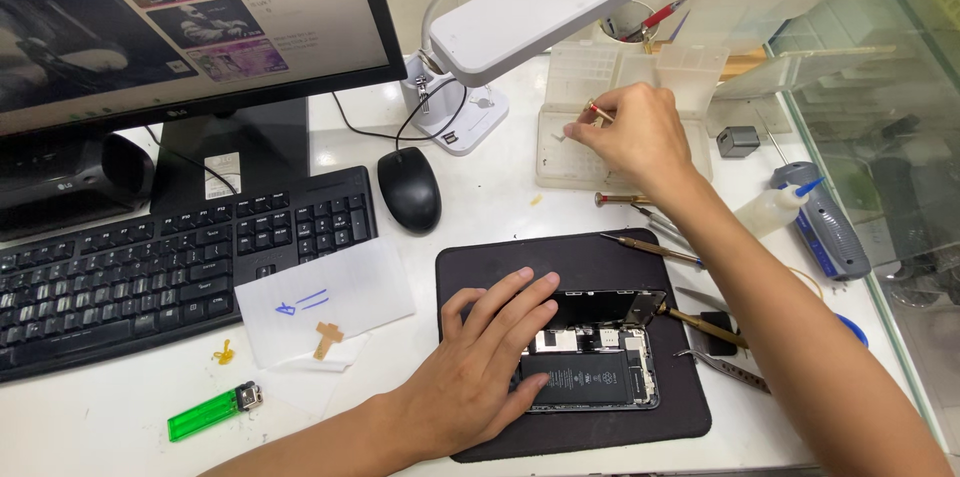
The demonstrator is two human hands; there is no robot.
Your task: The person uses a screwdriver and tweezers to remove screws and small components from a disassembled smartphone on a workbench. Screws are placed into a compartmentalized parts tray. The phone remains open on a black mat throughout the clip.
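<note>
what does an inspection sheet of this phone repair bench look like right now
surface: white desk with a dark work mat.
job's things: opened smartphone on the mat, battery showing, screen propped up; clear parts tray behind it.
clutter: green lighter, paper slip, tweezers, screwdrivers, squeeze bottle.
hands: left hand pressing on the phone; right hand holding a thin tool over the tray.
cables: black mouse cable looping past the lamp base.
surroundings: monitor, keyboard, mouse, white desk lamp, glass panel at right.
</note>
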